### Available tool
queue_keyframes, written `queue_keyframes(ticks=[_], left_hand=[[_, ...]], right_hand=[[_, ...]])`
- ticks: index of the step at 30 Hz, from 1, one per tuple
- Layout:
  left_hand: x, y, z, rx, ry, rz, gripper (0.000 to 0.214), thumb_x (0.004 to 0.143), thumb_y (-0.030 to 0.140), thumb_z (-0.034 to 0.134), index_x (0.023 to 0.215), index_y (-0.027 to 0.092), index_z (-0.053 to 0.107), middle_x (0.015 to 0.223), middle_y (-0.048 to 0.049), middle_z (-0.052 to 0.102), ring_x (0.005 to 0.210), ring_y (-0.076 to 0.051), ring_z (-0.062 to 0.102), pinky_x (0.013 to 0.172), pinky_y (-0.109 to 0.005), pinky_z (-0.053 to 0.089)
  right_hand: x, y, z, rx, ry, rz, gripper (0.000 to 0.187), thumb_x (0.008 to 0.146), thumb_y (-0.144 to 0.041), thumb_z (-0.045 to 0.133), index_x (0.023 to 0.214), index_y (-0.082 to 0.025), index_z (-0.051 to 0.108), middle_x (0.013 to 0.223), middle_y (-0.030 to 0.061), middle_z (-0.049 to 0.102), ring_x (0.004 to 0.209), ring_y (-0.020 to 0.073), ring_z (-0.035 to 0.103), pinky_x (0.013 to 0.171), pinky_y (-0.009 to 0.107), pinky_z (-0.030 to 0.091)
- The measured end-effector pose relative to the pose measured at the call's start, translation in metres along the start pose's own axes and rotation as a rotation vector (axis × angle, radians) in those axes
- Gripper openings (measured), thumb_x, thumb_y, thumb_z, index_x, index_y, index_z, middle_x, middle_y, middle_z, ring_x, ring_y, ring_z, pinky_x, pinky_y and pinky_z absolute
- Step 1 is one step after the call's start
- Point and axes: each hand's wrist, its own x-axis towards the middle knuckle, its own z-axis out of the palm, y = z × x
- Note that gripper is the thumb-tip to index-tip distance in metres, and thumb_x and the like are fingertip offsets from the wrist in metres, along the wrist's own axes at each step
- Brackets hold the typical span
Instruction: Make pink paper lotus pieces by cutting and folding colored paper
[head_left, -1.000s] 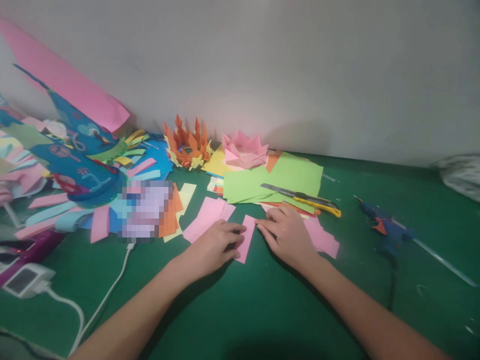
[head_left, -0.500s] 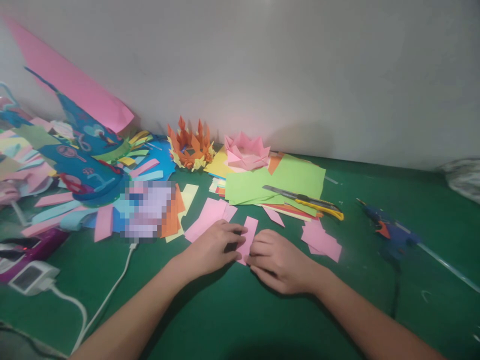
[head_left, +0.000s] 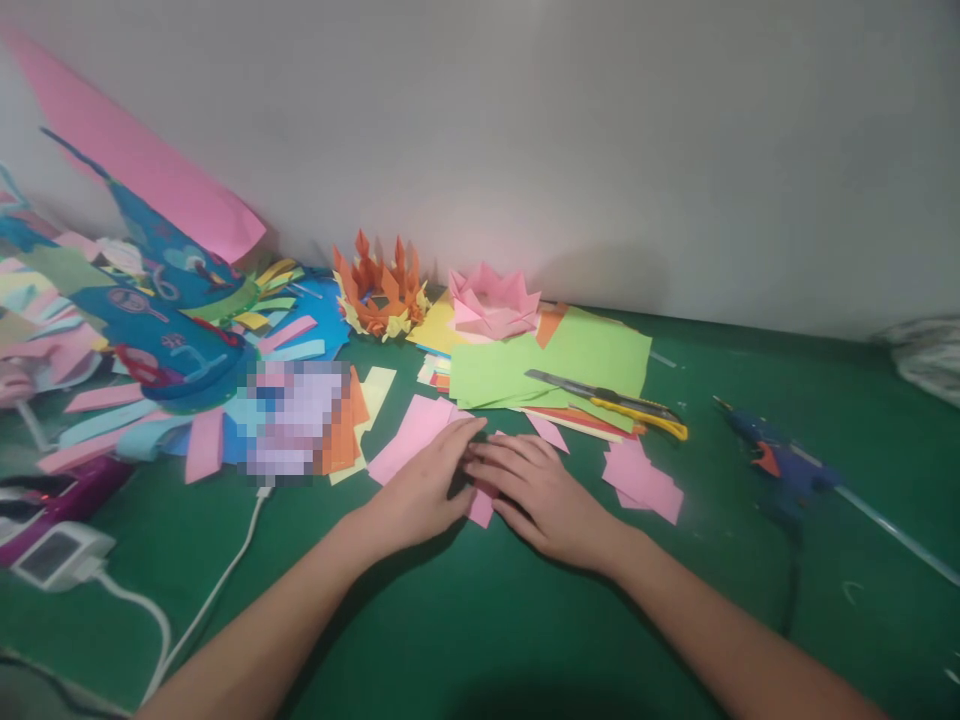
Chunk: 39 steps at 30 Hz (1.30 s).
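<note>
Both my hands rest on a small pink paper strip [head_left: 480, 506] lying on the green table [head_left: 465, 620]. My left hand [head_left: 424, 485] lies flat with fingers stretched toward the upper right, pressing on the strip. My right hand [head_left: 536, 490] lies flat beside it, fingers stretched left and covering most of the strip; only its lower corner shows. More pink paper pieces [head_left: 414, 432] lie just beyond my left hand, and another pink pile [head_left: 645, 483] lies right of my right hand.
Green sheets [head_left: 555, 365] with a yellow utility knife [head_left: 622, 404] lie behind my hands. A blue glue gun [head_left: 776, 458] lies at right. Pink [head_left: 491, 300] and orange [head_left: 379, 285] paper flowers stand by the wall. Coloured paper clutter [head_left: 150, 340] and a white cable [head_left: 217, 590] fill the left.
My right hand came from the far end of the strip to its near end, then flattened over it. My left hand's fingers have stretched out along the strip.
</note>
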Motion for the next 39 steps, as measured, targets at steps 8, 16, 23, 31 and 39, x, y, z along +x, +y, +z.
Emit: queue_keyframes(ticks=[8, 16, 23, 31, 39], left_hand=[[0.006, -0.003, 0.004, -0.061, 0.152, -0.001, 0.036, 0.079, 0.001, 0.04, 0.107, 0.019, 0.054, 0.105, -0.0074, 0.055, 0.086, -0.014, 0.057, 0.083, -0.031, 0.049], [0.004, 0.008, -0.002, -0.086, 0.007, -0.004, 0.018, 0.077, 0.013, 0.06, 0.093, 0.02, 0.059, 0.096, -0.0038, 0.057, 0.086, -0.016, 0.055, 0.078, -0.029, 0.047], [0.004, 0.006, 0.002, -0.169, -0.025, -0.136, 0.016, 0.078, 0.009, 0.054, 0.09, 0.019, 0.058, 0.085, -0.0007, 0.059, 0.072, -0.012, 0.055, 0.068, -0.025, 0.048], [0.004, -0.002, 0.005, -0.095, 0.022, -0.07, 0.019, 0.078, 0.005, 0.053, 0.078, 0.019, 0.066, 0.086, -0.0024, 0.061, 0.081, -0.013, 0.057, 0.075, -0.025, 0.047], [0.004, 0.0, 0.001, 0.014, -0.011, -0.033, 0.008, 0.078, 0.014, 0.063, 0.08, 0.019, 0.068, 0.087, -0.003, 0.057, 0.086, -0.016, 0.054, 0.077, -0.028, 0.046]], right_hand=[[-0.001, 0.002, 0.0, 0.044, 0.017, 0.021, 0.021, 0.093, -0.024, 0.044, 0.108, -0.022, 0.059, 0.11, 0.0071, 0.061, 0.11, 0.0211, 0.048, 0.097, 0.041, 0.032], [-0.006, 0.006, 0.002, 0.021, 0.219, 0.006, 0.02, 0.092, -0.017, 0.048, 0.08, -0.023, 0.063, 0.09, 0.0024, 0.062, 0.092, 0.0178, 0.051, 0.082, 0.036, 0.03], [-0.014, 0.012, 0.001, 0.015, 0.132, -0.06, 0.018, 0.093, -0.02, 0.048, 0.085, -0.022, 0.064, 0.085, 0.0025, 0.061, 0.085, 0.016, 0.05, 0.078, 0.034, 0.028], [-0.014, 0.008, -0.001, 0.077, -0.025, -0.132, 0.02, 0.094, -0.031, 0.047, 0.091, -0.021, 0.065, 0.083, 0.0036, 0.061, 0.084, 0.0171, 0.049, 0.076, 0.034, 0.032], [-0.012, 0.004, -0.001, 0.177, -0.039, -0.033, 0.02, 0.092, -0.019, 0.043, 0.087, -0.018, 0.063, 0.084, 0.0065, 0.061, 0.082, 0.0178, 0.051, 0.075, 0.033, 0.039]])
